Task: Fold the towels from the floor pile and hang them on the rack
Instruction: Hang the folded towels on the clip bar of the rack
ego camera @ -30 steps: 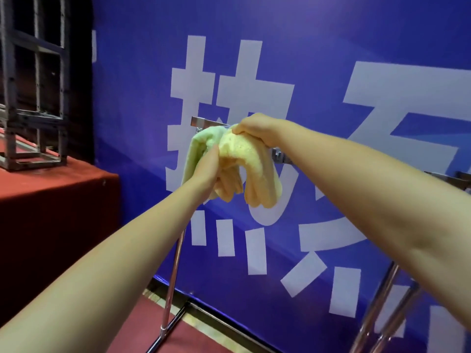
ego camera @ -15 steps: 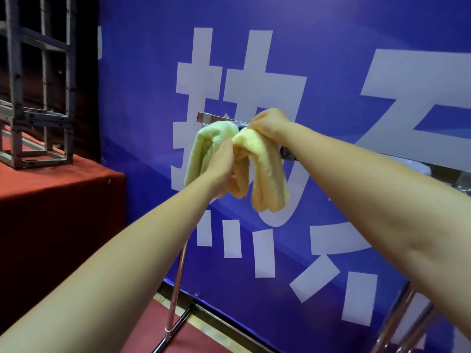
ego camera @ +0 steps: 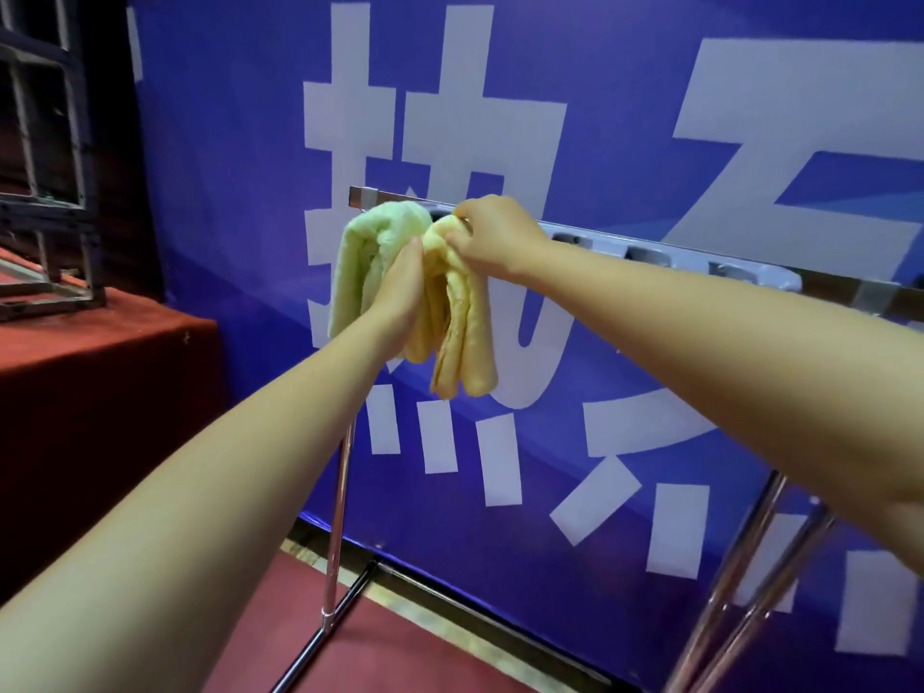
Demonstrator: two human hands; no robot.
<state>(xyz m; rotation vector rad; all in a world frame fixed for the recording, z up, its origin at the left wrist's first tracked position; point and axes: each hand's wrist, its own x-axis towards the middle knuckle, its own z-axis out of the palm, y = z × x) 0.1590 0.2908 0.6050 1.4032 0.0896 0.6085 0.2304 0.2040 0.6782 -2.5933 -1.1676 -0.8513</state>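
Observation:
A folded yellow towel [ego camera: 467, 342] hangs over the top bar of a metal rack [ego camera: 650, 245], right beside a folded green towel [ego camera: 367, 257] at the bar's left end. My right hand [ego camera: 495, 237] pinches the yellow towel's top fold at the bar. My left hand [ego camera: 400, 297] sits between the two towels, its fingers hidden behind the yellow cloth, holding the yellow towel's left side.
A blue banner [ego camera: 600, 117] with large white characters stands right behind the rack. Chrome rack legs [ego camera: 340, 507] reach down to a red floor [ego camera: 400, 657]. At the left, a red-draped platform [ego camera: 90, 382] carries a dark metal truss [ego camera: 50, 192].
The view has moved closer to the rack. The yellow towel has settled lower over the bar, and my right hand has shifted onto its top fold.

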